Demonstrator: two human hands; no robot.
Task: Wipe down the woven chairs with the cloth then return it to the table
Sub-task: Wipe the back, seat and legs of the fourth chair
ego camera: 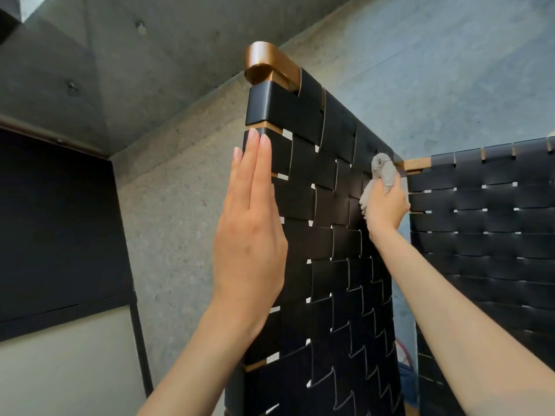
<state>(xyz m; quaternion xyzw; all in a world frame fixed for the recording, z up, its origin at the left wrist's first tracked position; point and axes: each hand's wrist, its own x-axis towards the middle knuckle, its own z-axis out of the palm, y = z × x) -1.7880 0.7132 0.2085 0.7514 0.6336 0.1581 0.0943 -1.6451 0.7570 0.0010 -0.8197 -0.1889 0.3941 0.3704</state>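
Grey cloth (380, 175), bunched up, is gripped in the right hand (386, 207) and pressed against the black weave of the near woven chair (327, 241), high up by its right edge. The right hand's fingers are curled round the cloth and mostly hidden; a wad sticks out above the fist and more hangs out on the left side of the hand.

Left hand (249, 235) lies flat against the left edge of the same chair back. Its fingers (255, 163) are straight and pressed together, pointing up, tips on the second strap from the top, holding nothing.

The chair back stands upright, black straps in a basket weave with small gaps showing light. Copper-brown wooden frame (267, 63) shows at the top left corner and between straps.

Second woven chair (480, 223), same black weave and wood rail, stands just beyond the right hand, apart from the first.

Behind: rough concrete wall (180, 190) and a dark panel (54, 223) at the left. No table in view.
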